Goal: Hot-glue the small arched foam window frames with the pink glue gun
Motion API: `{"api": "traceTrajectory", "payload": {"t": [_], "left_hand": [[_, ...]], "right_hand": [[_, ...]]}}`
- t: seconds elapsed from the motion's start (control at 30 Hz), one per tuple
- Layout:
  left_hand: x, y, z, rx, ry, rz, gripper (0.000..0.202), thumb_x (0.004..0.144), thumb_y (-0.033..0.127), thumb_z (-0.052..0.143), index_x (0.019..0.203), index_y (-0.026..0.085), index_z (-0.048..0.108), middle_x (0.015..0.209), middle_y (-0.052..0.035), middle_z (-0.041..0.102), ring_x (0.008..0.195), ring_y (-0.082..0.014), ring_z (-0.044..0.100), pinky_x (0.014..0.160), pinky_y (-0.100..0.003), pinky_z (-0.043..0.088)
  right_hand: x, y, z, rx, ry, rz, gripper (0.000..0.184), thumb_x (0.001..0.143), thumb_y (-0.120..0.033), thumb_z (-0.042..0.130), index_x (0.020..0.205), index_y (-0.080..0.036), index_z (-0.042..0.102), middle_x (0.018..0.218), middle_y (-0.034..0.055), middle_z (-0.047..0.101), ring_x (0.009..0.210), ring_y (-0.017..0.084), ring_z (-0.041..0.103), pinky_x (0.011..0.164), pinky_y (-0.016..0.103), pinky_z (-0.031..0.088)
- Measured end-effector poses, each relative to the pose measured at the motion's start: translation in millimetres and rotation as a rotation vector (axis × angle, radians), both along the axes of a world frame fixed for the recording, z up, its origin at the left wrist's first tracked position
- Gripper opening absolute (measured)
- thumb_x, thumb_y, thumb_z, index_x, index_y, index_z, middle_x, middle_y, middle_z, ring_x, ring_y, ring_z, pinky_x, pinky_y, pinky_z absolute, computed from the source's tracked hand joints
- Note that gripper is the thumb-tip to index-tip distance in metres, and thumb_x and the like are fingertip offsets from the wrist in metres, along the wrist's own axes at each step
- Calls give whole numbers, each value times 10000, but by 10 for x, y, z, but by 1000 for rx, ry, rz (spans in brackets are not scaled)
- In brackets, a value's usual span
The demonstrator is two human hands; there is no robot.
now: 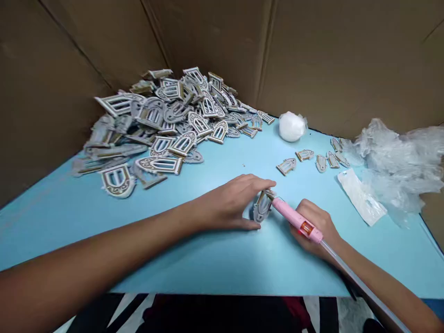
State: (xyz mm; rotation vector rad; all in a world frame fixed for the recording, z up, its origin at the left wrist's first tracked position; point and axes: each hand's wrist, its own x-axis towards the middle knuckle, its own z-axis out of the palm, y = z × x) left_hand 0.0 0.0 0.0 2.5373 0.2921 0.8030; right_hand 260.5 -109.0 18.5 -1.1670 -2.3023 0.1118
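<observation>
A small, dull-grey, arched window-shaped piece (262, 209) with brownish edging sits tilted over the light-blue tabletop (243, 268), held between the left hand's (234, 201) thumb and fingers. The right hand (317, 222) grips a pink plastic glue gun (290, 215), nozzle at the piece's upper end. Beyond, white-and-brown arched window pieces (173, 120) lie heaped.

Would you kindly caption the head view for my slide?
Left hand holds an arched piece; right hand points a pink glue gun at it.
</observation>
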Motion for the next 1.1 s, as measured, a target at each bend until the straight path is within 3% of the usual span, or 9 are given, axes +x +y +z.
{"api": "traceTrajectory", "payload": {"t": [0.13, 0.47, 1.1], "left_hand": [[-25, -25, 32, -7, 25, 38, 933, 768, 252, 903, 1483, 242, 305, 1367, -127, 619, 1240, -293, 611, 1078, -424, 478], [-36, 13, 17, -6, 45, 73, 915, 767, 289, 906, 1472, 233, 325, 1362, -125, 625, 1242, -291, 614, 1083, -419, 468], [-44, 30, -23, 40, 20, 28, 860, 838, 329, 845, 1496, 245, 298, 1373, -139, 619, 1262, -300, 603, 1086, -432, 469]], "right_hand": [[-5, 16, 0, -1, 3, -20, 231, 938, -161, 526, 769, -235, 388, 680, -20, 461, 586, 117, 462, 512, 228, 340], [-3, 28, -1, 18, -4, -45, 223, 906, -128, 520, 773, -236, 378, 687, -31, 449, 549, 102, 439, 486, 223, 325], [-52, 38, 15, 79, -20, -29, 238, 911, -125, 512, 774, -245, 359, 664, -34, 426, 547, 111, 434, 471, 233, 322]]}}
